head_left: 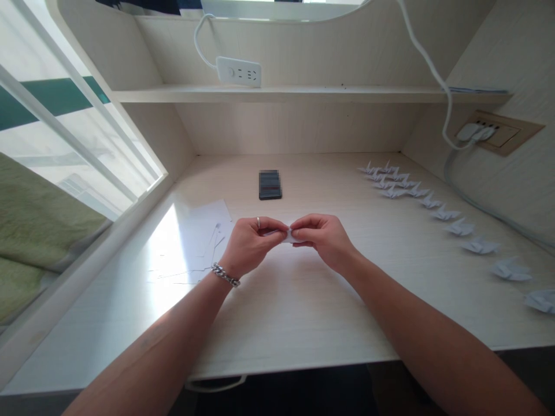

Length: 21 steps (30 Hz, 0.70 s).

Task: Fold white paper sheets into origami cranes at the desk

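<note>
Between my fingertips, just above the middle of the desk, is a small piece of folded white paper [289,237]. My left hand [254,242] pinches its left side with thumb and forefinger; a ring and a chain bracelet [224,275] show on that arm. On the other side my right hand [323,237] is closed on the paper with thumb and fingers. Most of the paper is hidden by the fingers, so its folded shape cannot be made out. To the right, several white paper cranes [459,226] stand in a line running towards the back.
White paper sheets [203,222] and thin strips lie left of my hands in bright sunlight. A dark phone-like object [270,185] rests behind them. A power strip [239,71] sits on the shelf [303,92]; a grey cable [498,216] runs along the right wall.
</note>
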{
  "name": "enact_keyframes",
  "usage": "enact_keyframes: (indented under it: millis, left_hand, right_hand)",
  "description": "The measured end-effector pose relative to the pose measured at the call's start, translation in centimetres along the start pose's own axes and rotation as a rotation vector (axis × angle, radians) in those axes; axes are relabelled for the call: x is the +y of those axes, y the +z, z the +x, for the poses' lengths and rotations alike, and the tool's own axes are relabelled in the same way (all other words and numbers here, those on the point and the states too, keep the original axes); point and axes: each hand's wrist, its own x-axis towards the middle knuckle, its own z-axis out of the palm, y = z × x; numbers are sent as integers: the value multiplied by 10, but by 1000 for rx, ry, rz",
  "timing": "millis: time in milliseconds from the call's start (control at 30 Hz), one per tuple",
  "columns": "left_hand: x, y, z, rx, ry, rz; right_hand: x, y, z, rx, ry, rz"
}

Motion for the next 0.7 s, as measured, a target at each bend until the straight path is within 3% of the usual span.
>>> enact_keyframes:
  millis: [367,700]
  left_hand:
    - [-1,2,-1,-37,-40,-29]
    - [-3,1,1,-34,-68,-114]
  right_hand:
    - [-1,-2,0,-5,37,-32]
    - [1,-1,0,14,-68,-134]
